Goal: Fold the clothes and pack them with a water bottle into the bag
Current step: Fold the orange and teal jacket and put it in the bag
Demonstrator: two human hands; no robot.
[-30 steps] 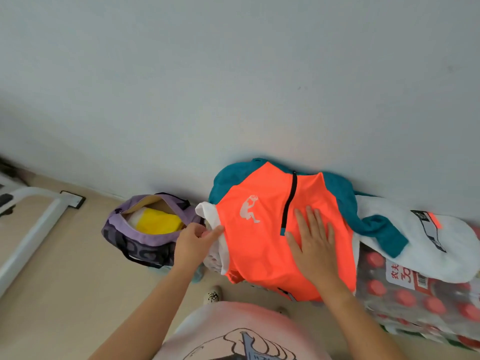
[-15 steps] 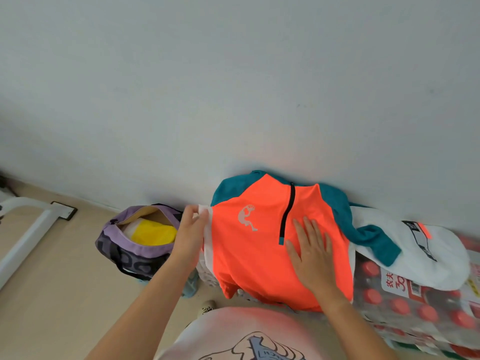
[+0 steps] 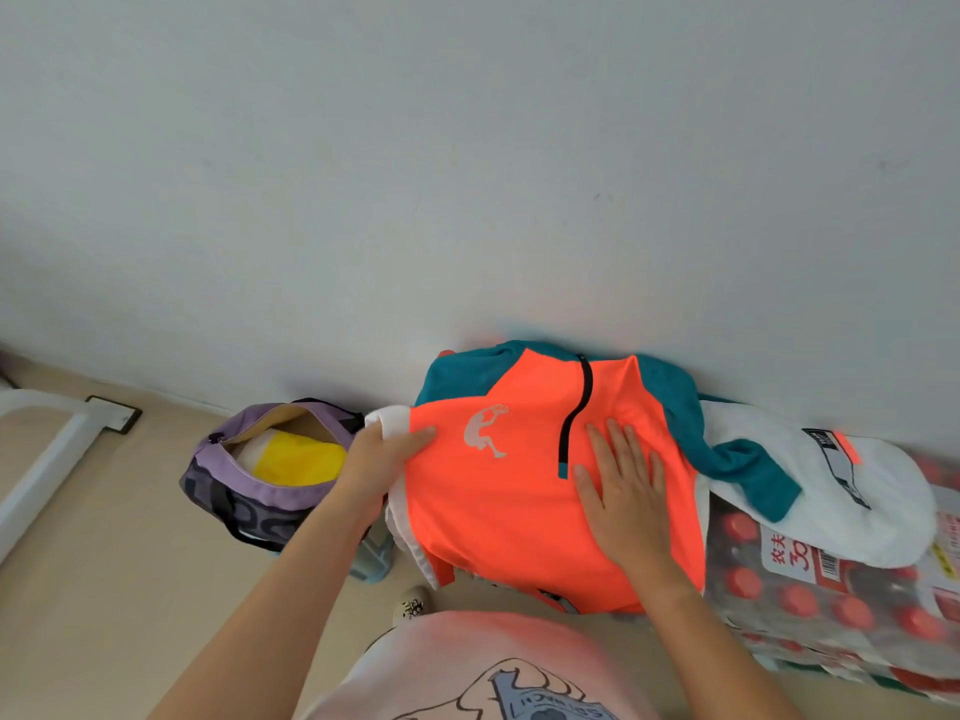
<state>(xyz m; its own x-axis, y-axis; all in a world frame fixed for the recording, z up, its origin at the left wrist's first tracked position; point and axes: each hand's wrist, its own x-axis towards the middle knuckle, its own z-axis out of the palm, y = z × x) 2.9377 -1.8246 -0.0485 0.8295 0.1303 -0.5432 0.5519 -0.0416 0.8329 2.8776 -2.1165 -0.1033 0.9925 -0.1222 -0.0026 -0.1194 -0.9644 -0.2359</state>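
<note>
An orange, teal and white jacket (image 3: pixel 498 506) lies front-up on shrink-wrapped packs of red-capped bottles (image 3: pixel 841 589), against the wall. Its white right sleeve (image 3: pixel 857 491) spreads to the right over the packs. My right hand (image 3: pixel 623 491) presses flat on the orange chest, fingers straight. My left hand (image 3: pixel 379 459) grips the jacket's left edge, where the white sleeve is tucked under, thumb on top of the orange cloth. A purple bag (image 3: pixel 270 470) stands unzipped on the floor to the left, with yellow cloth (image 3: pixel 301 462) inside. A light-blue bottle-like object (image 3: pixel 371 556) shows partly under my left forearm.
The white wall (image 3: pixel 467 174) rises right behind the jacket and bag. A white metal frame leg (image 3: pixel 47 459) crosses the beige floor (image 3: pixel 104 589) at far left. My foot (image 3: pixel 413 605) shows below the jacket's hem.
My left hand has folded the jacket's left white sleeve inward and now lies further over the orange front. My right hand stays pressed on the chest. The view shifted slightly.
</note>
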